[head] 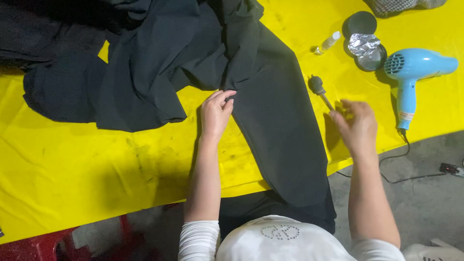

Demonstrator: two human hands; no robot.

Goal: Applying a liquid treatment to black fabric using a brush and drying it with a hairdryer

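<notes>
- Yellow sheeting covers the desk [72, 169], and at its near edge our two forearms reach in, white sleeves [198, 239] pushed up.
- Draped over that near edge is the leg of the dark trousers [275, 125]; the rest of the garment lies bunched toward the far left corner.
- Our left hand [215, 113] rests on the trouser leg's left edge, fingers narrowed to a pinch on the fabric just below the crotch.
- Our right hand [357, 126] hovers past the leg's right edge, fingers curled narrow around the thin handle of a small brush [319, 89]; its dark head points away from us. The hand is blurred, so the grip is a judgement.
- To work well here, we would keep the left pinch taut so the cloth lies flat, and bring the brush in lightly.
- Farther right lie a blue hair dryer [411, 72], its cord running off the near edge, a round tin with foil [366, 48], its dark lid [360, 23] and a small clear bottle [328, 42].
</notes>
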